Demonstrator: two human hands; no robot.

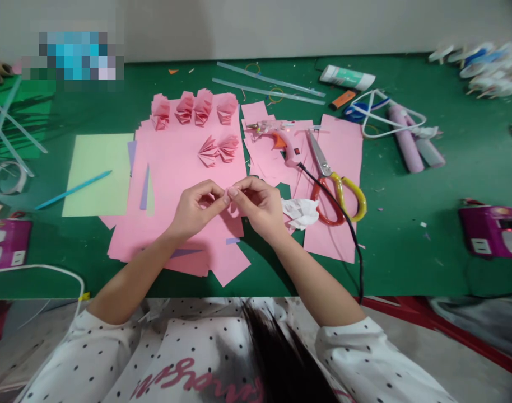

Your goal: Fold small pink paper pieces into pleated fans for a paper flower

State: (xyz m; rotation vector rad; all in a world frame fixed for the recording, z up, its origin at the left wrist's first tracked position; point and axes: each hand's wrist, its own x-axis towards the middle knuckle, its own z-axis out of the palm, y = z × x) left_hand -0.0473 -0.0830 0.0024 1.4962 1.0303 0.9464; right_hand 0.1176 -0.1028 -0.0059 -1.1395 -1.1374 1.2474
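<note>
My left hand (pixel 200 208) and my right hand (pixel 259 206) meet over a stack of pink paper sheets (pixel 176 193). Thumbs and fingertips of both pinch a small piece of pink paper (pixel 233 209), mostly covered by the fingers. Beyond the hands, a pair of fan-folded pink papers (pixel 218 151) lies on the stack. Several more folded pink pieces (pixel 202 109) form a row along its far edge. To the right, a pink hot glue gun (pixel 285 140) rests on loose pink paper, beside scissors (pixel 326 173) with red and yellow handles. Crumpled white tissue (pixel 301 212) is close to my right hand.
A pale green sheet (pixel 85 168) bears a blue pen (pixel 73 190) on the left. Glue sticks (pixel 268 89) lie at the back. The glue gun's black cord (pixel 344 212) runs over the table's front edge. Purple boxes (pixel 491 229) flank both sides.
</note>
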